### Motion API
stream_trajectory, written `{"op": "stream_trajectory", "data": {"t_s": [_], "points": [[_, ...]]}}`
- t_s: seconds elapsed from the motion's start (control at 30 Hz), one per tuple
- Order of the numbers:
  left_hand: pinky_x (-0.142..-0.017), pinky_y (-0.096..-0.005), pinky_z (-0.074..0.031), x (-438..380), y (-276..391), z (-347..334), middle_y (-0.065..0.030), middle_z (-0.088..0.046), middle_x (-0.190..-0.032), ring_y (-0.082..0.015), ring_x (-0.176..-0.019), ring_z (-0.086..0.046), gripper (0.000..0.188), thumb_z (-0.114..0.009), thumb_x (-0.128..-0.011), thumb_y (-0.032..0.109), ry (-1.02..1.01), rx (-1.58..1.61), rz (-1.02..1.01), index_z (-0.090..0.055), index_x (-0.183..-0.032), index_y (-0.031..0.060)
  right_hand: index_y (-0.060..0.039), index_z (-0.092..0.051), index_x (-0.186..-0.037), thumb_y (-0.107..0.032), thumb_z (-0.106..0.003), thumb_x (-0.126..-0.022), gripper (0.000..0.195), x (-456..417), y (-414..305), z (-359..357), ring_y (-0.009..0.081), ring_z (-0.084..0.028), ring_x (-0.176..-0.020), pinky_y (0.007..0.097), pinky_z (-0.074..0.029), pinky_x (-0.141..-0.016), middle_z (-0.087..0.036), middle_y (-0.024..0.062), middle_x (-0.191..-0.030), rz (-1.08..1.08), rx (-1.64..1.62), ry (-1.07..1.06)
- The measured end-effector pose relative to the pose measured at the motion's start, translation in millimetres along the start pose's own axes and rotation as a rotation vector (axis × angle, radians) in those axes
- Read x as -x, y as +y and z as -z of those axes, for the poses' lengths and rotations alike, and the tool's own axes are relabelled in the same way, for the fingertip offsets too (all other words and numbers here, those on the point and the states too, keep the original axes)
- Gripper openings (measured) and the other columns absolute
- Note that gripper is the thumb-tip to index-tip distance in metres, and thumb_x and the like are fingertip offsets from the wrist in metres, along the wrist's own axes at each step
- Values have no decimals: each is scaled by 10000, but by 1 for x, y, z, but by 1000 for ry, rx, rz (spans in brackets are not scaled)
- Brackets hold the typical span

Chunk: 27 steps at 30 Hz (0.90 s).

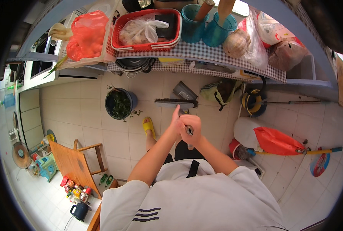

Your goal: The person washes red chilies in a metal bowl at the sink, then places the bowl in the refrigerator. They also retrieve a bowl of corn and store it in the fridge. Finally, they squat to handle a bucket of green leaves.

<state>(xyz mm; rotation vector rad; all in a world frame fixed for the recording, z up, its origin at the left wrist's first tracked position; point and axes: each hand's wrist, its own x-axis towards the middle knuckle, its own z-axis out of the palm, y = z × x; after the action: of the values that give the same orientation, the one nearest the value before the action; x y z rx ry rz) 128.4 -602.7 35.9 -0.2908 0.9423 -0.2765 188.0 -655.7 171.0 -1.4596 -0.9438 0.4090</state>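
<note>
A grey broom point(175, 105) with dark bristles stands on the tiled floor in front of me, its handle foreshortened and rising toward the camera. My left hand point(175, 121) is closed on the handle, thumb pointing toward the broom head. Pressed against it, my right hand point(192, 124) is wrapped around the upper handle; a metallic handle end shows within its fist. Another short rod-like part protrudes just below the right fist; what it belongs to cannot be told. Just beyond the bristles lies a grey dustpan point(185, 90), partly hidden by the broom head.
A blue bucket point(133, 99) with leafy stems stands ahead left. A shelf with a checked cloth point(200, 51) crosses the front. A green bag point(210, 91) and yellow-and-black bucket point(253, 105) lie right of the dustpan. A wooden table point(73, 161) is at left, a red bag point(275, 141) at right.
</note>
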Motion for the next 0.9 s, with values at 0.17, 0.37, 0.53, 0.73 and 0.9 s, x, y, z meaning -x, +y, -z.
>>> {"op": "stream_trajectory", "data": {"t_s": [0.17,0.37,0.53,0.73,0.9], "points": [[-866,-285,-381,-50,4,59,25,-452,-660,-98,-661,-461,385,-355,-955,448,-549,-233,-617,-453,-781,119,5,-425,-573,-19,-589,-789,273,-16,9,-12,263,-411,-435,321,-314,-432,-405,109,-519,67,-62,98],[-808,-287,-401,13,5,0,-18,-429,-686,-152,-673,-447,576,-398,-844,631,-76,-103,-36,-443,-812,58,-17,-433,-567,-61,-636,-783,300,3,2,-12,284,-472,-468,352,-357,-466,-445,110,-511,33,2,-137],[-762,-290,-413,5,-10,24,-49,-416,-724,-188,-694,-437,746,-431,-767,755,-84,-200,-173,-428,-851,14,-54,-489,-598,-112,-642,-760,230,14,3,-9,286,-493,-497,346,-390,-481,-488,82,-555,19,-22,-86],[-706,-298,-437,17,-19,10,-88,-487,-792,-202,-728,-488,837,-415,-745,779,-209,-40,-141,-433,-897,-44,-66,-528,-623,-165,-657,-750,205,22,7,-5,290,-518,-511,359,-414,-496,-520,79,-573,138,-82,-17],[-654,-300,-420,10,-14,-7,-106,-454,-797,-199,-696,-465,882,-541,-645,797,-143,-16,-21,-400,-890,-38,-69,-442,-539,-160,-632,-795,332,30,4,-5,285,-518,-467,362,-414,-474,-473,93,-488,302,-78,-50]]}}
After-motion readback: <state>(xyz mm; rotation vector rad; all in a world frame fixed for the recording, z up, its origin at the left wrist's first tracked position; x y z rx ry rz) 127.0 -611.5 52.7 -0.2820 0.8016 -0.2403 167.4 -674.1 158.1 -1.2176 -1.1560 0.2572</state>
